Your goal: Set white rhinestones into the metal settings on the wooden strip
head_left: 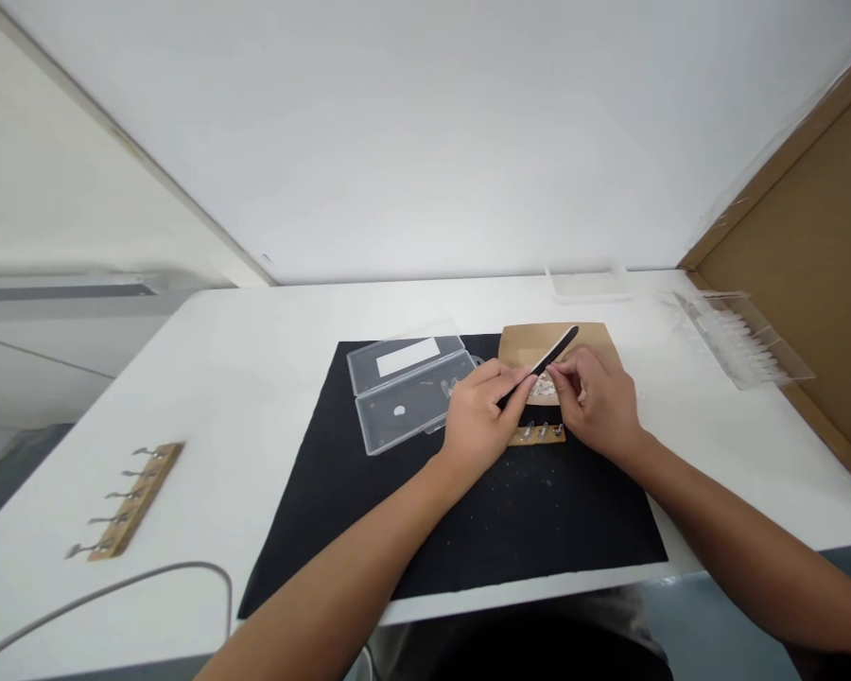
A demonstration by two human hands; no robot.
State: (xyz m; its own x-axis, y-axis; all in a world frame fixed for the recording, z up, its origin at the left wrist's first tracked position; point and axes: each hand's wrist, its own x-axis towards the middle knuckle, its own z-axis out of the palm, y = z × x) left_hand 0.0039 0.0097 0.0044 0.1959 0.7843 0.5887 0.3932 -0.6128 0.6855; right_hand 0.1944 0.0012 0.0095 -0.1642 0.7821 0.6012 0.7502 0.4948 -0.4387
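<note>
My left hand (478,416) is closed round the lower end of a black nail file (549,355), which slants up to the right. My right hand (596,397) pinches something small and pale at the file's middle; I cannot make out what it is. Both hands hover over a tan card (588,339) and a small wooden strip with metal clips (539,435), which lie on a black mat (468,511).
An open clear plastic case (404,388) lies on the mat left of my hands. A second wooden strip with clips (131,501) rests at the table's left, near a grey cable (113,591). A clear tray of nail tips (738,336) and a cardboard panel (815,284) stand right.
</note>
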